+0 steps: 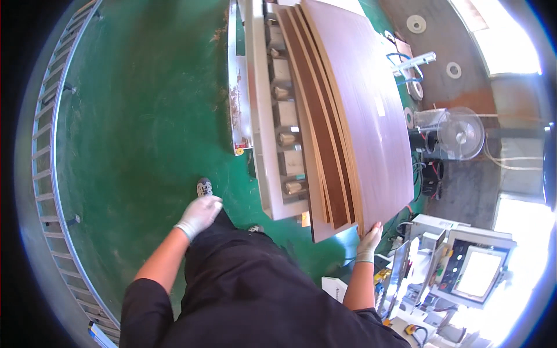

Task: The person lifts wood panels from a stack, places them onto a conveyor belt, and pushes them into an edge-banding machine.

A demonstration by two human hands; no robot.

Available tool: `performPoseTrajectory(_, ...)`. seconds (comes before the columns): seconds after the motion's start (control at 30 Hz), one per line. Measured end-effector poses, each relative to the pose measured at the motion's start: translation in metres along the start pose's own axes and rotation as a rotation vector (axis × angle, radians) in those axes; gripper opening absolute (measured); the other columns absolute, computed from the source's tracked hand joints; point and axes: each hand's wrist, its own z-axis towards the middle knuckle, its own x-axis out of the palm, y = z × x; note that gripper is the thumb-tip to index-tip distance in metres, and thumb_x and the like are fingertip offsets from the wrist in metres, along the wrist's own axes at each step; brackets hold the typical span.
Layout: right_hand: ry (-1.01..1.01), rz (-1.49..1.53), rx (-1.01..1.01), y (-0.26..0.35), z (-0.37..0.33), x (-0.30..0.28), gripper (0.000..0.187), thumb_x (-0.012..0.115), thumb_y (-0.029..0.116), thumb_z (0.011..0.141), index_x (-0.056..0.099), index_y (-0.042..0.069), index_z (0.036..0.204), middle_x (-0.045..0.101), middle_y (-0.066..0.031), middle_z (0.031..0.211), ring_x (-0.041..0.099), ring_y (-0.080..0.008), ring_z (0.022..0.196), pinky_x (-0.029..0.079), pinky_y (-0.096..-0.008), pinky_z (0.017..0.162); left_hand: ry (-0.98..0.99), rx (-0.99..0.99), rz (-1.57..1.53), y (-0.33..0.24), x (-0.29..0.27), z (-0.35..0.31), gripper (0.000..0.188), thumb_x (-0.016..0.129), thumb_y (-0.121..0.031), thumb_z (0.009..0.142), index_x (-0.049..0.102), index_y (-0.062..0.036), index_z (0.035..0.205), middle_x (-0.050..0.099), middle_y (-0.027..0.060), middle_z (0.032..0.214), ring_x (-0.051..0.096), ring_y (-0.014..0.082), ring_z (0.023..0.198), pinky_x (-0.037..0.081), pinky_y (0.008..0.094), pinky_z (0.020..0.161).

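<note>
Several wooden boards (371, 116) lie stacked and slightly fanned on a light-coloured roller conveyor (266, 133). The uppermost is pale and smooth, with a small white label; brown faces and light edges of the others show on the left side. My right hand (369, 240), in a pale glove, grips the near corner of the top board, its fingers partly hidden by the edge. My left hand (200, 216), also gloved, hangs by my thigh with its fingers curled in and nothing visible in them, apart from the stack.
A machine with a control screen (478, 272) stands at the near right. Beyond the stack are a round transparent disc (461, 134), cables and white rings (416, 24) on the wall side. A metal ladder (46, 197) runs along the far left of the green floor (139, 116).
</note>
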Motion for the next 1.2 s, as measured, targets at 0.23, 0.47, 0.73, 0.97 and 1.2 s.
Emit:
performPoseTrajectory(0.23, -0.037, 0.129, 0.287, 0.052, -0.011, 0.031, 0.052, 0.038, 0.04, 0.113, 0.045, 0.0, 0.145, 0.055, -0.0155, 0.142, 0.056, -0.0294, 0.128, 0.043, -0.0429, 0.112, -0.467, -0.129, -0.529, 0.099, -0.172, 0.084, 0.026, 0.055, -0.015, 0.106, 0.066, 0.0059, 0.118, 0.072, 0.0109, 0.113, 0.066, 0.0172, 0.105, 0.051, 0.0327, 0.099)
performPoseTrajectory(0.47, -0.1, 0.026, 0.375, 0.023, 0.009, -0.015, 0.059, 0.037, 0.056, 0.108, 0.047, 0.015, 0.15, 0.059, -0.0069, 0.14, 0.059, -0.031, 0.121, 0.053, -0.0459, 0.092, -0.383, -0.092, -0.555, -0.017, -0.191, 0.232, 0.033, 0.061, -0.027, 0.103, 0.07, 0.0021, 0.117, 0.074, 0.0133, 0.113, 0.069, 0.0234, 0.106, 0.052, 0.035, 0.096)
performPoseTrajectory(0.73, -0.27, -1.085, -0.184, 0.189, 0.03, 0.195, 0.044, 0.051, 0.012, 0.101, 0.053, -0.004, 0.142, 0.055, -0.0266, 0.143, 0.05, -0.0415, 0.135, 0.038, -0.0465, 0.117, 0.133, 0.385, -0.188, -0.148, -0.189, 0.39, 0.033, 0.064, -0.018, 0.099, 0.066, 0.0021, 0.124, 0.069, 0.0199, 0.121, 0.066, 0.0332, 0.115, 0.05, 0.0383, 0.103)
performPoseTrajectory(0.97, -0.176, -0.973, -0.414, 0.339, 0.166, 0.443, 0.044, 0.056, 0.015, 0.1, 0.054, -0.006, 0.139, 0.056, -0.0283, 0.14, 0.053, -0.0448, 0.13, 0.04, -0.0503, 0.112, -0.295, 0.669, -0.075, -0.207, -0.278, 0.564, 0.045, 0.067, -0.01, 0.092, 0.059, 0.0006, 0.135, 0.065, 0.0209, 0.131, 0.06, 0.0389, 0.125, 0.048, 0.0447, 0.108)
performPoseTrajectory(1.2, -0.053, -0.907, -0.458, 0.445, 0.248, 0.626, 0.056, 0.051, 0.032, 0.105, 0.048, -0.005, 0.147, 0.048, -0.0285, 0.15, 0.044, -0.0455, 0.14, 0.034, -0.0493, 0.118, -0.057, 0.888, 0.313, -0.259, -0.347, 0.716, 0.038, 0.061, -0.02, 0.094, 0.066, -0.0017, 0.126, 0.067, 0.017, 0.13, 0.058, 0.0364, 0.129, 0.039, 0.0502, 0.115)
